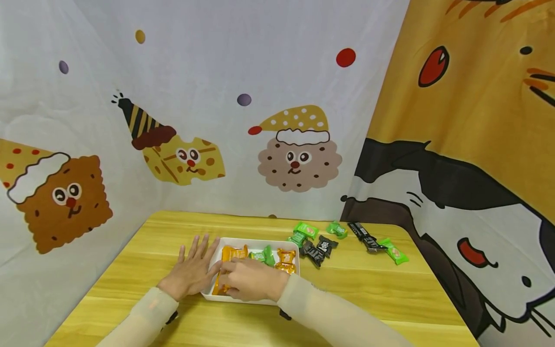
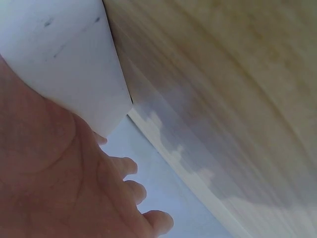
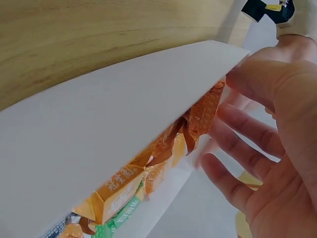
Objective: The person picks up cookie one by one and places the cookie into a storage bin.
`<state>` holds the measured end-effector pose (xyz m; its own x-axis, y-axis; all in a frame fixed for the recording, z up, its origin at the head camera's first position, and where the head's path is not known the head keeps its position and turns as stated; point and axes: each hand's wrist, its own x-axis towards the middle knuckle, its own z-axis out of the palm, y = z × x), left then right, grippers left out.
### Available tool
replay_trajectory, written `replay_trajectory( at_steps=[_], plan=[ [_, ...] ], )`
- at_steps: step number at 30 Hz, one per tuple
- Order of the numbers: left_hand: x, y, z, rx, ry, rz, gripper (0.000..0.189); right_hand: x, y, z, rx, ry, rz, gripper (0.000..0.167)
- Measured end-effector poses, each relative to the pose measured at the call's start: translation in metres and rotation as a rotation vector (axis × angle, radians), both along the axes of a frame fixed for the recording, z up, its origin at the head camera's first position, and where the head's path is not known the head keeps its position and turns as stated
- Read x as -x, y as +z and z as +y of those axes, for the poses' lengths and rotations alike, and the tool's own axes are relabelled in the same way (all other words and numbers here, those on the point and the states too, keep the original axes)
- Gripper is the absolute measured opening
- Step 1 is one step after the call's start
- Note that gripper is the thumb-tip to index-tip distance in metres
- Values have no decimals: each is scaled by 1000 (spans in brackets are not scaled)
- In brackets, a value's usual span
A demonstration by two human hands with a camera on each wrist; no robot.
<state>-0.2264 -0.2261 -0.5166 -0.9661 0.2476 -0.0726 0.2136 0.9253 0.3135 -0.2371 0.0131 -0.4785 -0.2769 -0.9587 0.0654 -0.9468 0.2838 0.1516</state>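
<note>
A white tray (image 1: 251, 301) holds orange-wrapped candies (image 1: 285, 260) and a green-wrapped candy (image 1: 268, 255). My left hand (image 1: 191, 272) lies with its fingers spread along the tray's left side, the thumb reaching toward the rim; in the left wrist view its palm (image 2: 49, 163) is against the white tray wall (image 2: 74, 59). Over the tray's left part, my right hand (image 1: 253, 279) holds the end of an orange candy packet (image 3: 205, 111). In the right wrist view its thumb and fingers (image 3: 242, 124) stand about that wrapper. The head view hides part of the tray behind this hand.
Right of the tray lie loose black-wrapped candies (image 1: 318, 250) and green-wrapped candies (image 1: 306, 230). Farther right are a black packet (image 1: 366, 237) and a green packet (image 1: 394, 251). A printed cloth (image 1: 195, 72) hangs behind the wooden table (image 1: 368, 294).
</note>
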Motion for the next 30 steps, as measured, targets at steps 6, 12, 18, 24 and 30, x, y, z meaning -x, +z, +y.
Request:
replay_trajectory(
  at_steps=[6, 12, 18, 24, 30],
  plan=[
    [1, -1, 0, -5, -3, 9, 77, -4, 5, 9, 21, -32, 0, 22],
    [1, -1, 0, -7, -5, 12, 78, -3, 8, 24, 68, -65, -5, 18],
    [-1, 0, -1, -10, -13, 11, 78, -2, 10, 45, 97, -108, -17, 16],
    [-1, 0, -1, -22, -19, 8, 79, -1, 14, 70, 142, -169, -43, 19],
    [-1, -1, -3, -21, -20, 13, 78, 5, 11, 95, 220, -208, -60, 15]
  ],
)
